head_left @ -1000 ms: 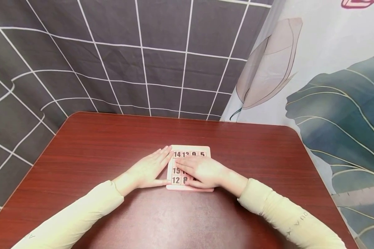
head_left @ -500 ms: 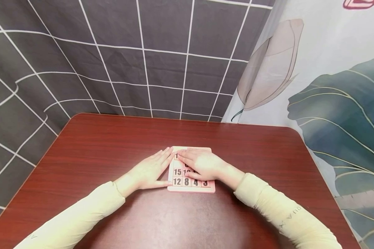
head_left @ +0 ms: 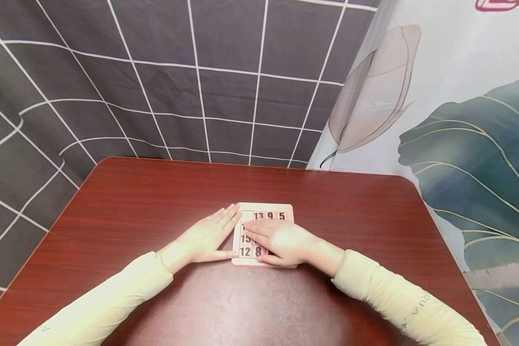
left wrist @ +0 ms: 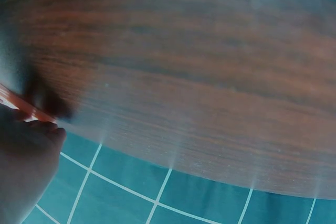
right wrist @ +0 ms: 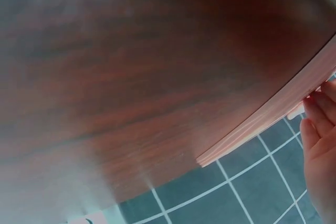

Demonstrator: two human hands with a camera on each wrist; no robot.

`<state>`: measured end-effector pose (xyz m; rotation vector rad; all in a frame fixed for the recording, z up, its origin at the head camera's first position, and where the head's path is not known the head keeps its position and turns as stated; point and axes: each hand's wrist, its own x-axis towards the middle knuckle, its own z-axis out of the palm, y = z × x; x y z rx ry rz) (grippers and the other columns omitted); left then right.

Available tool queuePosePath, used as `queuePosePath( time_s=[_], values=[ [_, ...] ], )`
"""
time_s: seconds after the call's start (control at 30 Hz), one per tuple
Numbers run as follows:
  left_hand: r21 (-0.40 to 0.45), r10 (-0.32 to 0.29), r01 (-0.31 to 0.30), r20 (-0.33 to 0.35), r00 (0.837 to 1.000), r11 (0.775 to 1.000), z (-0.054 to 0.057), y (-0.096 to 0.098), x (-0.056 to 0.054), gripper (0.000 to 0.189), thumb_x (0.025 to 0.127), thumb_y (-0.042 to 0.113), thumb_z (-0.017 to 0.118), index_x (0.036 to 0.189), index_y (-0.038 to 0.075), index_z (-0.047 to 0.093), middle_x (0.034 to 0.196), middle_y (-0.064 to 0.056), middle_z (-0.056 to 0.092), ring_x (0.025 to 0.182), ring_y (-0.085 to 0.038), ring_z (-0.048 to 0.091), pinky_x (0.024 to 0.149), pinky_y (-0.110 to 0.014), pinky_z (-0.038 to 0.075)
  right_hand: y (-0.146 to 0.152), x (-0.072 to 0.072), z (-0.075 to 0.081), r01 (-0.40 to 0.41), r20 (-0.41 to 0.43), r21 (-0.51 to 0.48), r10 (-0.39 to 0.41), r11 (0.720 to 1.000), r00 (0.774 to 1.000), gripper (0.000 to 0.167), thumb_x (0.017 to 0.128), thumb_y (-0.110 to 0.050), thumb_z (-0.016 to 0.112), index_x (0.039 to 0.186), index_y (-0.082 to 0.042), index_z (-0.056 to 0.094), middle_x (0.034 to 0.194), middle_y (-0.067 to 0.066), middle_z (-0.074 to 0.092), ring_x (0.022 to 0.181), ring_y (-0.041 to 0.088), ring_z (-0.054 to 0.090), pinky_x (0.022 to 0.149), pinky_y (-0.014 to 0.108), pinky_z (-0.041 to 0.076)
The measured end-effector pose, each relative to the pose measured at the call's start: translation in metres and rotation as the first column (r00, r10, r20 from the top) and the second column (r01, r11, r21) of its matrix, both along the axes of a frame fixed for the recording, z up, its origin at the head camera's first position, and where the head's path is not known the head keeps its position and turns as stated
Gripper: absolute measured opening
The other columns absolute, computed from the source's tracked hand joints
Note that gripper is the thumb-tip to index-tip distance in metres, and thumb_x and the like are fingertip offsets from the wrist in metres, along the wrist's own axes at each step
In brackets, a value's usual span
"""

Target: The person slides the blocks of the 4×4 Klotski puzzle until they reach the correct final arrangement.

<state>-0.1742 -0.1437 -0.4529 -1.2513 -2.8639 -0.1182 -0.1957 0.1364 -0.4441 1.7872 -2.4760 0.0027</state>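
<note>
A sliding number puzzle (head_left: pixel 265 262) with a pale frame lies flat on the table. My left hand (head_left: pixel 207 235) rests along its left side, fingertips at the upper left corner and thumb near the lower left. Over the tiles lies my right hand (head_left: pixel 285 240), its fingers straight and their tips on the left column's second tile. That tile is mostly covered. The top left cell is blank, with 13, 9 and 5 beside it; 15 and 12 show lower in the left column. In the right wrist view, the right hand (right wrist: pixel 321 145) is beside the puzzle's edge (right wrist: pixel 262 114).
The red-brown wooden table (head_left: pixel 155 202) extends around the puzzle. Behind it hangs a dark curtain with white grid lines (head_left: pixel 225 91). A white curtain with large leaf prints (head_left: pixel 471 158) hangs at the right.
My right hand went up to the top row, then back down. The upper left tile, 14 earlier, has slid down one cell, leaving that corner blank. The left hand stays in place.
</note>
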Motion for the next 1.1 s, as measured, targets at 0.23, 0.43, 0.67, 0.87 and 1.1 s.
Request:
queuePosePath(
  time_s=[0.23,0.43,0.67,0.87,1.1],
  values=[
    [-0.005,0.000,0.000,-0.010,1.000,1.000,-0.001,-0.001,-0.001,0.101,0.096,0.061,0.067,0.160,-0.010,0.035,0.171,-0.029,0.030,0.160,-0.040,0.034,0.132,-0.047,0.034,0.012,-0.006,0.001,-0.008,-0.018,-0.047,0.007,0.999,1.000,0.060,0.102,-0.040,0.066,0.150,-0.004,0.059,0.156,0.010,0.060,0.145,0.024,0.059,0.123,0.040,0.048],
    [-0.008,0.004,-0.004,-0.001,1.000,1.000,-0.003,-0.001,-0.002,0.102,0.096,0.062,0.066,0.161,-0.010,0.033,0.172,-0.029,0.028,0.161,-0.040,0.032,0.132,-0.046,0.032,0.023,-0.016,0.000,0.065,0.009,-0.020,-0.065,0.998,0.998,0.061,0.104,-0.042,0.063,0.152,-0.005,0.057,0.159,0.010,0.057,0.148,0.025,0.056,0.125,0.041,0.045],
    [-0.002,0.004,-0.004,0.005,1.000,1.000,-0.002,-0.001,-0.001,0.102,0.096,0.062,0.066,0.161,-0.009,0.033,0.171,-0.029,0.029,0.160,-0.040,0.032,0.132,-0.047,0.033,0.023,-0.021,-0.004,0.100,0.019,-0.023,-0.099,0.995,0.995,0.060,0.104,-0.044,0.063,0.149,-0.005,0.061,0.158,0.009,0.059,0.146,0.025,0.057,0.125,0.041,0.045],
    [-0.002,0.000,0.000,-0.004,1.000,1.000,-0.003,-0.001,-0.001,0.101,0.096,0.061,0.066,0.161,-0.010,0.034,0.171,-0.029,0.030,0.160,-0.040,0.033,0.132,-0.047,0.033,0.013,-0.024,-0.007,0.078,0.006,-0.030,-0.078,0.997,0.997,0.061,0.105,-0.046,0.062,0.150,-0.005,0.060,0.157,0.010,0.059,0.146,0.024,0.057,0.125,0.039,0.045],
    [-0.010,-0.001,0.001,-0.005,1.000,1.000,-0.004,-0.001,-0.002,0.101,0.097,0.062,0.065,0.162,-0.009,0.032,0.171,-0.029,0.030,0.160,-0.040,0.033,0.132,-0.047,0.033,0.000,-0.024,-0.003,0.064,0.013,-0.007,-0.064,0.998,0.998,0.061,0.105,-0.045,0.061,0.151,-0.005,0.059,0.158,0.010,0.058,0.148,0.024,0.056,0.126,0.039,0.044]
  ],
)
